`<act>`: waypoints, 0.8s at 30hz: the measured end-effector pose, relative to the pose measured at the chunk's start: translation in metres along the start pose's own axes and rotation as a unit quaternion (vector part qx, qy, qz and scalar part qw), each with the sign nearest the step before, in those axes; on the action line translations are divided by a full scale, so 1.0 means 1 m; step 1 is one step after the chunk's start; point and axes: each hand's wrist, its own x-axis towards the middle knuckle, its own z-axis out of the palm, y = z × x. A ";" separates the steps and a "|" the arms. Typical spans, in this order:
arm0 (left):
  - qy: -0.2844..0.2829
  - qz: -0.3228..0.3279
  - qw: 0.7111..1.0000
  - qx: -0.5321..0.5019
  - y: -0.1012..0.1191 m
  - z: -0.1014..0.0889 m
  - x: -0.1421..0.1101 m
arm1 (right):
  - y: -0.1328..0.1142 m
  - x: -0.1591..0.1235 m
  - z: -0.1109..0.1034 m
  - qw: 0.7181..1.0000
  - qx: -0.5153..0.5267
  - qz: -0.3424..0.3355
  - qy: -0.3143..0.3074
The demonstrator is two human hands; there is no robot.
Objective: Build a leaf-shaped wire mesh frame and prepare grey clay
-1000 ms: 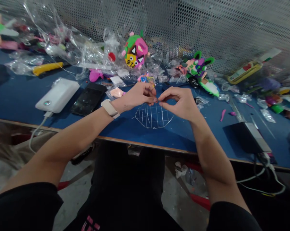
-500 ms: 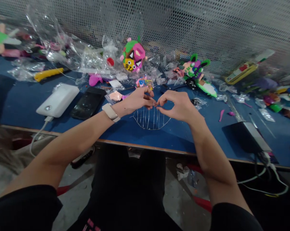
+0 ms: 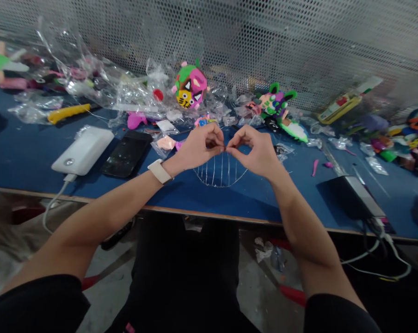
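Note:
A thin wire mesh frame [image 3: 220, 173], shaped like a half oval, stands on edge on the blue table [image 3: 28, 148] in front of me. My left hand [image 3: 198, 147] and my right hand [image 3: 257, 150] meet above it, both pinching at the same spot on its top edge. The fingertips touch each other there. What lies between them is too small to make out. A pale watch sits on my left wrist.
A white power bank [image 3: 82, 149] with a cable and a black phone [image 3: 126, 154] lie to the left. Colourful clay toys [image 3: 190, 86], a second clay toy [image 3: 277, 104], clear wrappers and a yellow tool [image 3: 68, 112] crowd the back by a perforated metal wall. A black box [image 3: 358, 202] sits right.
Both hands rose slightly and closed together. The wire frame tipped from lying flatter on the table to standing more upright under my fingers.

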 end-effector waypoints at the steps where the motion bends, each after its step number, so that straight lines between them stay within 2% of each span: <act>1: 0.005 0.008 1.000 0.009 0.002 0.000 0.000 | 0.001 0.001 0.002 0.999 0.039 0.026 0.004; 4: 0.016 0.026 0.999 0.042 0.008 0.002 -0.002 | 0.006 0.004 0.005 0.986 0.133 0.099 0.000; 7: 0.019 0.039 0.996 0.073 0.015 0.002 -0.003 | 0.008 0.006 0.006 0.971 0.184 0.151 -0.004; 16: 0.030 0.049 0.986 0.153 0.021 0.004 -0.004 | 0.000 0.008 0.006 0.957 0.192 0.218 -0.007; 19: 0.021 0.067 0.977 0.203 0.020 0.003 -0.004 | -0.001 0.008 0.008 0.958 0.188 0.218 0.000; 24: 0.006 0.082 0.957 0.278 0.020 -0.001 -0.003 | 0.001 0.006 0.013 0.980 0.126 0.150 0.029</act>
